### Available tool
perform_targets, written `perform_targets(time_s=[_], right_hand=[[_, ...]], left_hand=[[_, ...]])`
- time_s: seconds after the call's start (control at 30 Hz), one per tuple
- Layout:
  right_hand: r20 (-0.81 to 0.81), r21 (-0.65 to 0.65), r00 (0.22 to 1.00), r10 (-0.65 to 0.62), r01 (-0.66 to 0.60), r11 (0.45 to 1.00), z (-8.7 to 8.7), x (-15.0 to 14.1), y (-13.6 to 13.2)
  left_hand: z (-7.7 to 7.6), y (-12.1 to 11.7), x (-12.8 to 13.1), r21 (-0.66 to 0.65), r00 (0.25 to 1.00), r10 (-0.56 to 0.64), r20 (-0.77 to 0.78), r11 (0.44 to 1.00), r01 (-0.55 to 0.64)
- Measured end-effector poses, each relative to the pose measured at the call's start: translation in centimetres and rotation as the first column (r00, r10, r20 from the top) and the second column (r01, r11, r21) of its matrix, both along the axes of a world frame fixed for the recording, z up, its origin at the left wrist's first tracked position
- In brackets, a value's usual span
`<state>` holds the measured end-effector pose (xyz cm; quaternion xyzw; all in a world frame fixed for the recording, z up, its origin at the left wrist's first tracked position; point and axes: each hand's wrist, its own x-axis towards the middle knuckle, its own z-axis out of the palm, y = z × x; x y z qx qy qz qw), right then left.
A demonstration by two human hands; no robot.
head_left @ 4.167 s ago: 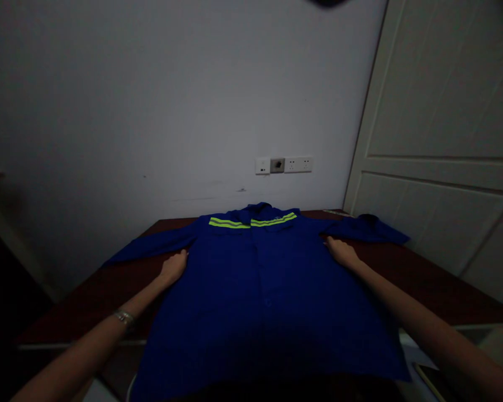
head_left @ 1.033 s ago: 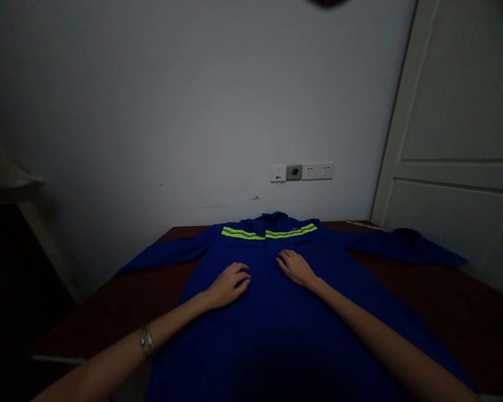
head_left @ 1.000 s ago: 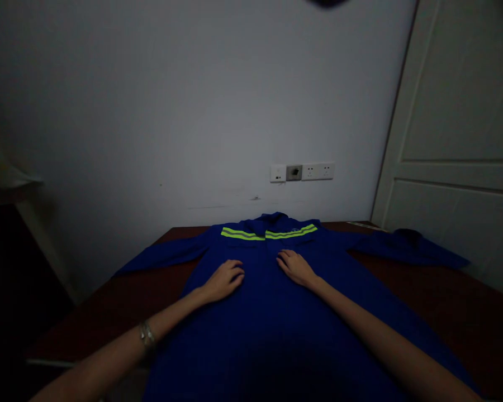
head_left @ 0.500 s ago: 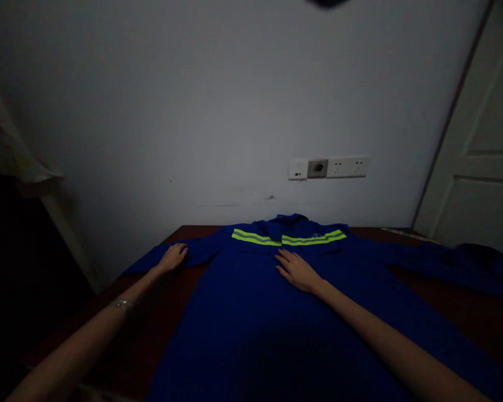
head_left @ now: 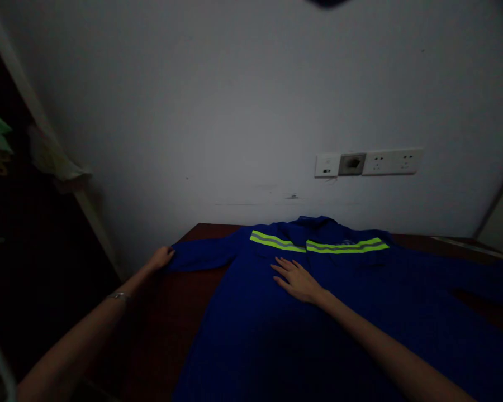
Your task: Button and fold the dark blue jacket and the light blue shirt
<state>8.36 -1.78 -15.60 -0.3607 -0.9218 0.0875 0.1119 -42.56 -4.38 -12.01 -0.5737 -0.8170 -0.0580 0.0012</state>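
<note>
A blue work jacket (head_left: 302, 329) with yellow-green reflective stripes across the chest lies front-up on a dark brown table (head_left: 184, 301). My right hand (head_left: 295, 277) lies flat and open on the jacket's chest, just below the stripes. My left hand (head_left: 160, 258) reaches out to the far left and closes on the cuff end of the jacket's left-lying sleeve (head_left: 201, 255), near the table's left edge. A bracelet sits on my left wrist. The other sleeve runs off to the right, dim and partly out of view.
A white wall stands right behind the table, with a row of sockets (head_left: 366, 163). A door edge (head_left: 501, 206) shows at the far right. A dark gap with light cloth or bags (head_left: 52, 159) lies to the left.
My left hand left the jacket's chest, slid out along the sleeve and now grips its end. The right hand stayed on the chest. My view turned left.
</note>
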Motion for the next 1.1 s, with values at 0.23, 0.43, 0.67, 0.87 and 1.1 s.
perform_targets(time_s=[0.23, 0.43, 0.67, 0.87, 1.1], right_hand=[[-0.020, -0.030, 1.000, -0.021, 0.021, 0.999, 0.1, -0.1, 0.0], [-0.045, -0.040, 0.999, -0.014, 0.012, 0.999, 0.4, -0.1, 0.1], [-0.056, -0.037, 0.998, -0.015, 0.013, 0.999, 0.4, 0.0, 0.3], [-0.063, -0.039, 0.998, -0.013, 0.010, 0.999, 0.4, 0.0, 0.4], [-0.081, -0.053, 0.996, -0.025, 0.021, 0.998, 0.5, -0.1, 0.4]], left_hand=[[0.1, 3.7, 0.9, 0.054, 0.981, -0.191, 0.044, 0.981, 0.188], [-1.2, 6.9, 0.3, 0.048, 0.969, -0.208, 0.130, 0.978, 0.204], [-1.2, 9.1, 0.0, 0.042, 0.953, -0.239, 0.184, 0.971, 0.236], [-0.4, 10.0, -0.9, -0.015, 0.902, -0.189, 0.389, 0.977, 0.212], [0.4, 10.1, -1.7, -0.040, 0.848, -0.227, 0.480, 0.959, 0.279]])
